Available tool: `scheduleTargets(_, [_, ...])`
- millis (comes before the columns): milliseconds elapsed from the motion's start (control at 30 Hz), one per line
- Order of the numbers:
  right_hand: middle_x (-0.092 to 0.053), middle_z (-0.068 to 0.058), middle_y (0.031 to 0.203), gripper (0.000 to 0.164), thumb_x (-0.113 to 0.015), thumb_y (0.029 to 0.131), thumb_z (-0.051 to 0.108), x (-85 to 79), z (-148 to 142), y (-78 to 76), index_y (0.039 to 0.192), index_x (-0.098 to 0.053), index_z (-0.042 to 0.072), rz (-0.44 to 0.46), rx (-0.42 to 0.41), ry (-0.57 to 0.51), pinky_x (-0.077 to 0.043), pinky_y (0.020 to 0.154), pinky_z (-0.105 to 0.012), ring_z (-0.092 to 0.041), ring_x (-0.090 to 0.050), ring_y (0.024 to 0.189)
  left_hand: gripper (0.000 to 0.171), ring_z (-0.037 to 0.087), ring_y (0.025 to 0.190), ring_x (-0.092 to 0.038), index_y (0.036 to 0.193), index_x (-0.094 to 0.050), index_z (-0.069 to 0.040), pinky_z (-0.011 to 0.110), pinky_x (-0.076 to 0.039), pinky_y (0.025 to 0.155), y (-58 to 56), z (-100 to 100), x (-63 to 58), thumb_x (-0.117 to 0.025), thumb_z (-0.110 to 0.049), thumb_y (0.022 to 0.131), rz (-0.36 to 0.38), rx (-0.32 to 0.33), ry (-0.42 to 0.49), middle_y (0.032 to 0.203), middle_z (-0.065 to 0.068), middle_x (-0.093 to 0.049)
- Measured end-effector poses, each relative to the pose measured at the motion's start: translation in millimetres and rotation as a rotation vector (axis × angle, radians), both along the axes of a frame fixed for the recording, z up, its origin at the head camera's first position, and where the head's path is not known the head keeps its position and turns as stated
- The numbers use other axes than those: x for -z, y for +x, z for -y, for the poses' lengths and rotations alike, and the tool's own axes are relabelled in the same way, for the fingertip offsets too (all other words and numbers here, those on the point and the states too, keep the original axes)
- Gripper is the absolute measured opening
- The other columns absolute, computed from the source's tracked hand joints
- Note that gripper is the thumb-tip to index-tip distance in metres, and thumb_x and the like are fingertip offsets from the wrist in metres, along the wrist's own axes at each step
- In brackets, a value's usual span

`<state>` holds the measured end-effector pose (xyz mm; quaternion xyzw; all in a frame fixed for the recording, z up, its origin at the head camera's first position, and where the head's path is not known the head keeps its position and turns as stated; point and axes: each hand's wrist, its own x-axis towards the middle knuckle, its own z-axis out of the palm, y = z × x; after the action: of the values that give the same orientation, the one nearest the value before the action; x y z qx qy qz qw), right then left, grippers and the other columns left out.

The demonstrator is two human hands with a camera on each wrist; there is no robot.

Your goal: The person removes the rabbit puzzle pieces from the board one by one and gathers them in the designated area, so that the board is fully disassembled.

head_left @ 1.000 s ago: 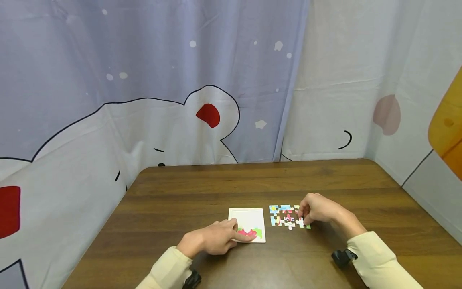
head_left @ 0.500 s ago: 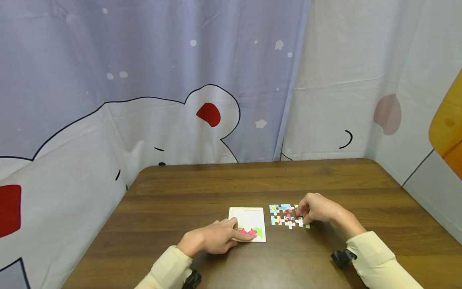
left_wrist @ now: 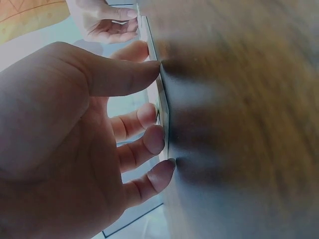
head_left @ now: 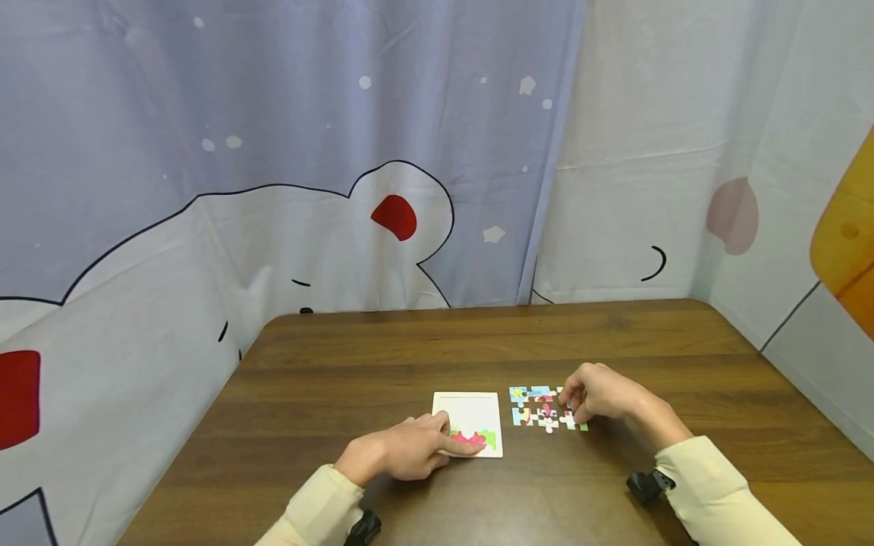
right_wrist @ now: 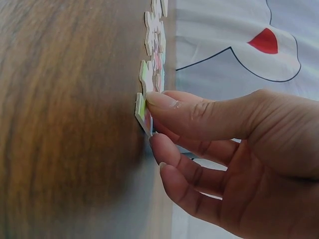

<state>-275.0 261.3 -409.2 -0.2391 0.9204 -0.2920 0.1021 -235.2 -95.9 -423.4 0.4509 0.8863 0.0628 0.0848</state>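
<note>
A square white puzzle tray (head_left: 471, 409) lies on the table with pink-and-green puzzle pieces (head_left: 488, 437) along its near edge. My left hand (head_left: 410, 449) has its index finger stretched over these pieces. In the left wrist view the thumb (left_wrist: 129, 77) and the other fingertips touch the tray's edges. To the right lie two rows of colourful jigsaw pieces (head_left: 546, 413). At their right end my right hand (head_left: 604, 393) grips a puzzle piece (right_wrist: 141, 113) with thumb and fingers, partly hiding the pieces beneath. In the right wrist view this piece is green-edged, close over the table.
The brown wooden table (head_left: 382, 356) runs back to a printed curtain (head_left: 341, 250) behind it and along both sides. Cream sleeves and black wrist devices (head_left: 645, 487) are on both forearms.
Both hands stay almost still over the second. The right fingers shift only very slightly at the rightmost pieces.
</note>
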Motion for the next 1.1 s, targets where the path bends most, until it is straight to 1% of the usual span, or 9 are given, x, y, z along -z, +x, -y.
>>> scheduleTargets(233, [-0.065,0.002,0.07,0.027,-0.082,0.067,-0.01,-1.7,0,-1.0,0.089,-0.075,0.003,-0.025,-0.005,-0.005,-0.049,0.058,-0.026,-0.01,-0.058,0.065,0.056,0.009,0.068,-0.034,0.141,-0.055,-0.046,0.021,-0.033,0.061,1.7,2,1.2,-0.058,-0.009,0.1,0.001,-0.015,0.0,0.087,-0.01,-0.04])
scheduleTargets(367, [-0.065,0.004,0.072,0.023,-0.078,0.072,-0.009,-6.4,-1,-1.3,0.093,-0.076,0.003,-0.078,-0.02,0.003,-0.049,0.059,-0.026,-0.009,-0.058,0.067,0.062,0.009,0.068,-0.034,0.141,-0.055,-0.047,0.021,-0.032,0.06,2.1,3,2.5,-0.057,-0.003,0.097,0.003,-0.021,-0.003,0.087,-0.009,-0.04])
scheduleTargets(500, [-0.065,0.004,0.074,0.018,-0.072,0.079,-0.007,-10.8,7,-1.3,0.094,-0.076,0.003,-0.109,-0.04,-0.011,-0.049,0.061,-0.026,-0.009,-0.058,0.069,0.06,0.008,0.068,-0.034,0.141,-0.055,-0.047,0.021,-0.032,0.06,2.3,4,3.1,-0.056,-0.004,0.099,0.015,-0.021,0.0,0.087,-0.01,-0.039])
scheduleTargets(600, [-0.067,0.003,0.075,0.016,-0.069,0.082,-0.007,-14.2,24,1.3,0.094,-0.075,0.002,-0.096,-0.065,-0.043,-0.049,0.059,-0.025,-0.01,-0.061,0.068,0.059,0.008,0.068,-0.034,0.142,-0.054,-0.047,0.021,-0.032,0.061,2.2,5,2.5,-0.056,-0.006,0.1,0.017,-0.02,0.0,0.086,-0.01,-0.038])
scheduleTargets(733, [-0.068,0.003,0.075,0.014,-0.07,0.084,-0.006,-17.3,59,6.4,0.093,-0.075,0.003,-0.082,-0.122,-0.062,-0.05,0.057,-0.024,-0.011,-0.062,0.064,0.06,0.008,0.068,-0.035,0.142,-0.053,-0.048,0.021,-0.032,0.06,2.2,5,0.8,-0.057,-0.007,0.099,-0.003,-0.017,-0.013,0.086,-0.01,-0.038])
scheduleTargets(833, [-0.067,0.004,0.074,0.013,-0.071,0.083,-0.006,-16.0,87,8.7,0.092,-0.074,0.003,-0.075,-0.173,-0.062,-0.05,0.058,-0.024,-0.009,-0.061,0.064,0.061,0.009,0.068,-0.035,0.142,-0.053,-0.048,0.021,-0.033,0.059,2.2,4,-0.3,-0.059,-0.006,0.098,-0.017,-0.014,-0.023,0.087,-0.01,-0.038])
scheduleTargets(933, [-0.064,0.005,0.074,0.014,-0.072,0.081,-0.007,-11.6,112,9.1,0.09,-0.073,0.003,-0.057,-0.197,-0.045,-0.05,0.06,-0.025,-0.008,-0.059,0.065,0.062,0.009,0.067,-0.035,0.142,-0.054,-0.048,0.021,-0.033,0.058,1.0,4,-0.6,-0.059,-0.005,0.097,-0.015,-0.004,-0.022,0.087,-0.009,-0.039])
scheduleTargets(1033, [-0.064,0.006,0.074,0.014,-0.074,0.08,-0.007,-5.4,130,8.6,0.089,-0.073,0.004,-0.04,-0.201,-0.023,-0.048,0.062,-0.024,-0.007,-0.057,0.069,0.06,0.008,0.064,-0.037,0.141,-0.058,-0.041,0.02,-0.036,0.058,-3.1,6,-1.1,-0.058,-0.001,0.096,0.024,-0.001,0.026,0.087,-0.008,-0.044])
scheduleTargets(1100, [-0.064,0.006,0.074,0.015,-0.075,0.078,-0.007,-1.0,139,8.4,0.087,-0.073,0.005,-0.032,-0.201,-0.015,-0.048,0.063,-0.024,-0.007,-0.057,0.069,0.053,0.006,0.065,-0.04,0.135,-0.065,-0.033,0.019,-0.039,0.06,-8.3,7,-0.7,-0.059,0.001,0.095,0.074,-0.029,0.101,0.087,-0.008,-0.05])
